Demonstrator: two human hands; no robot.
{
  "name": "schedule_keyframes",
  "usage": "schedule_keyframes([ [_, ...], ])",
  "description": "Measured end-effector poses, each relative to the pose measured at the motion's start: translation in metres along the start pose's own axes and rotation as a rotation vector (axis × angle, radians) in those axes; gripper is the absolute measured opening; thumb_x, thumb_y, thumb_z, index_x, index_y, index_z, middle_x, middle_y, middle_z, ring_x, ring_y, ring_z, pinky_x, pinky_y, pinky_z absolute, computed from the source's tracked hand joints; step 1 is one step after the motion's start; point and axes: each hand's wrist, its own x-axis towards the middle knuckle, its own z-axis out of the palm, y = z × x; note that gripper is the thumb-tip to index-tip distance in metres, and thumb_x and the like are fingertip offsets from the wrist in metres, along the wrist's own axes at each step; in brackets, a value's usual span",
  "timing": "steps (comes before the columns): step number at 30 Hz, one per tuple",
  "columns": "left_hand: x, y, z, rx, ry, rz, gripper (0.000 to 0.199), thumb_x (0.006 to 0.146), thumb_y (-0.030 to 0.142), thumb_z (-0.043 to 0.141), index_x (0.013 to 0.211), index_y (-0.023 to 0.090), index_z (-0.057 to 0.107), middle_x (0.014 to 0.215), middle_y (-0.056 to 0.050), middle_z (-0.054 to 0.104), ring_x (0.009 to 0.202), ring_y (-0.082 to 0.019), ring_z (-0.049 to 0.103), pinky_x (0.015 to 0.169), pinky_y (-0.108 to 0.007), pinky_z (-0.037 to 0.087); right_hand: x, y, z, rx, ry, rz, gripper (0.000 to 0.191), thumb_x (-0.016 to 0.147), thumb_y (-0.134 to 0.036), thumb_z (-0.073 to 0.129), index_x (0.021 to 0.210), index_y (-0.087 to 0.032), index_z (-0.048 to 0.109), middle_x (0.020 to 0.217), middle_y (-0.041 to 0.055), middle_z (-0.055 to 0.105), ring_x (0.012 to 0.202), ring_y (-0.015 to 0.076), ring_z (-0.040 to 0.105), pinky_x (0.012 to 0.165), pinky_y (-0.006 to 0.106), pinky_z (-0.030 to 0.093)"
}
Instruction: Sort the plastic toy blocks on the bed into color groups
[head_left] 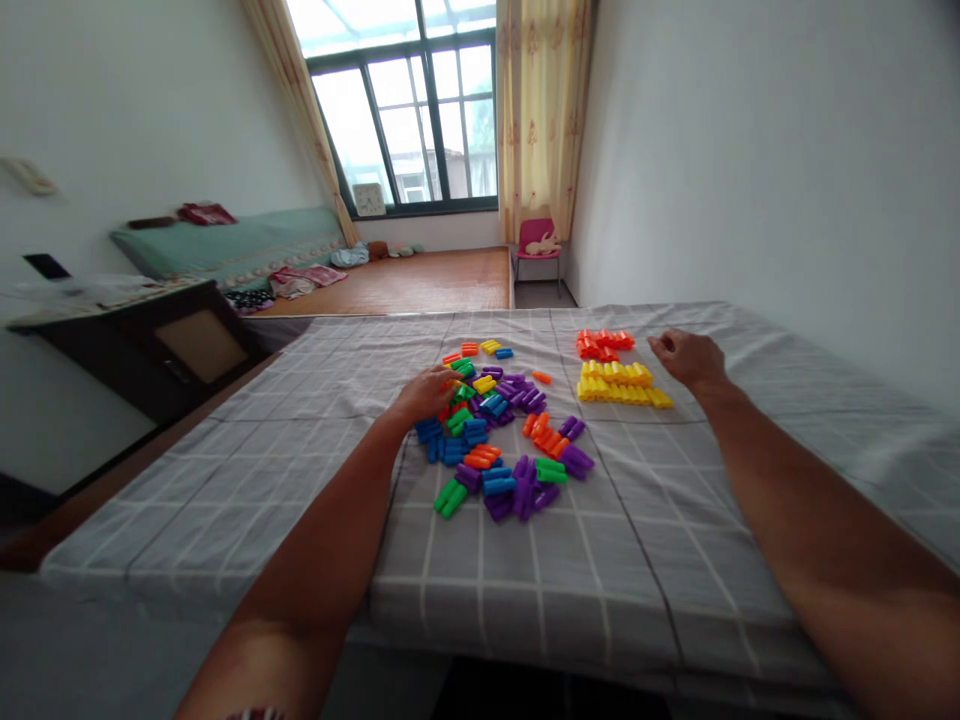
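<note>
My left hand (429, 392) reaches into the left side of a mixed pile of small plastic pieces shaped like joined tubes. Its bent fingers touch or hover just over green pieces (460, 370); the fingertips are too small and partly hidden to show a grip. Around it lie blue pieces (450, 445), purple pieces (517, 390) and orange pieces (545, 436). My right hand (688, 357) is closed, knuckles up, on the cloth at the right. Whatever its fingers hold, if anything, is hidden. Beside it are red-orange pieces (604, 344) grouped together and yellow pieces (619, 383) in rows.
A grey checked cloth (300, 480) covers the table. A single orange piece (541, 377) lies between the pile and the rows. Beyond the table are a bed (442, 280), a pink chair (537, 238) and a window. A dark cabinet (187, 345) stands at the left.
</note>
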Motion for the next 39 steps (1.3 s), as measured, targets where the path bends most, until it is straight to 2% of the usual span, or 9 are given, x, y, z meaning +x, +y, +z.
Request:
schedule_keyframes([
  [5,0.0,0.005,-0.003,0.04,0.029,-0.052,0.029,0.083,0.035,0.053,0.102,0.026,0.072,0.104,-0.006,0.069,0.101,-0.023,0.062,0.095,-0.036,0.046,-0.002,-0.017,-0.01,0.008,0.056,-0.049,0.041,0.087,-0.052,0.044,0.078,-0.018,0.066,0.075,0.0108,0.068,0.066,0.0215,0.059,0.057,0.03,0.032],
  [9,0.0,0.009,-0.007,0.006,-0.08,0.032,0.038,0.076,0.051,0.063,0.102,0.026,0.073,0.111,-0.007,0.067,0.104,-0.024,0.061,0.093,-0.034,0.047,-0.005,-0.027,-0.012,0.006,0.057,-0.089,0.038,0.086,-0.05,0.046,0.078,-0.019,0.066,0.076,0.0098,0.069,0.067,0.0214,0.059,0.057,0.029,0.032],
  [12,-0.002,0.005,-0.014,-0.056,-0.149,0.071,0.043,0.07,0.05,0.069,0.104,0.024,0.072,0.114,-0.009,0.065,0.105,-0.025,0.061,0.093,-0.033,0.047,-0.005,-0.034,-0.014,0.025,0.053,-0.109,0.034,0.085,-0.048,0.048,0.078,-0.019,0.065,0.078,0.0093,0.069,0.068,0.021,0.059,0.058,0.029,0.033],
  [18,0.001,0.012,-0.021,-0.195,-0.133,-0.021,0.038,0.067,0.047,0.072,0.095,0.021,0.073,0.079,-0.002,0.068,0.076,-0.018,0.063,0.072,-0.03,0.05,-0.007,-0.061,-0.029,0.291,0.037,-0.201,0.038,0.086,-0.051,0.049,0.076,-0.018,0.064,0.069,0.0073,0.067,0.064,0.0189,0.059,0.058,0.028,0.037],
  [25,0.006,0.059,-0.001,-0.762,-0.069,-0.026,0.041,0.07,0.046,0.073,0.094,0.014,0.065,0.076,-0.002,0.066,0.07,-0.014,0.062,0.065,-0.027,0.05,-0.044,-0.143,-0.053,0.948,-0.494,-0.563,0.036,0.082,-0.048,0.06,0.102,-0.019,0.065,0.089,0.0056,0.071,0.067,0.0151,0.064,0.061,0.027,0.049],
  [28,0.006,0.077,0.006,-0.806,-0.086,-0.002,0.037,0.069,0.043,0.075,0.088,0.015,0.062,0.073,0.0,0.063,0.065,-0.011,0.059,0.06,-0.024,0.047,-0.069,-0.173,-0.057,1.013,-0.557,-0.667,0.034,0.08,-0.044,0.064,0.105,-0.021,0.065,0.098,0.0048,0.071,0.078,0.016,0.066,0.068,0.028,0.052],
  [31,0.005,0.088,0.008,-0.818,-0.078,0.009,0.036,0.069,0.043,0.075,0.087,0.015,0.062,0.073,0.0,0.063,0.065,-0.011,0.059,0.059,-0.023,0.047,-0.083,-0.188,-0.054,1.072,-0.59,-0.68,0.031,0.079,-0.041,0.066,0.101,-0.02,0.065,0.089,0.0023,0.071,0.079,0.016,0.066,0.071,0.028,0.053],
  [35,0.006,0.085,0.001,-0.767,-0.046,0.01,0.042,0.07,0.048,0.073,0.097,0.016,0.065,0.088,-0.005,0.069,0.08,-0.017,0.065,0.069,-0.028,0.052,-0.062,-0.172,-0.046,1.168,-0.561,-0.582,0.031,0.076,-0.039,0.069,0.099,-0.02,0.062,0.088,0.003,0.071,0.08,0.0165,0.066,0.076,0.032,0.054],
  [39,0.007,0.056,-0.016,-0.648,0.125,-0.108,0.051,0.074,0.055,0.066,0.107,0.016,0.067,0.092,-0.008,0.072,0.084,-0.021,0.067,0.073,-0.033,0.055,-0.009,-0.096,-0.038,1.216,-0.302,-0.176,0.037,0.07,-0.041,0.075,0.094,-0.018,0.061,0.09,0.0065,0.071,0.081,0.0179,0.066,0.076,0.034,0.055],
])
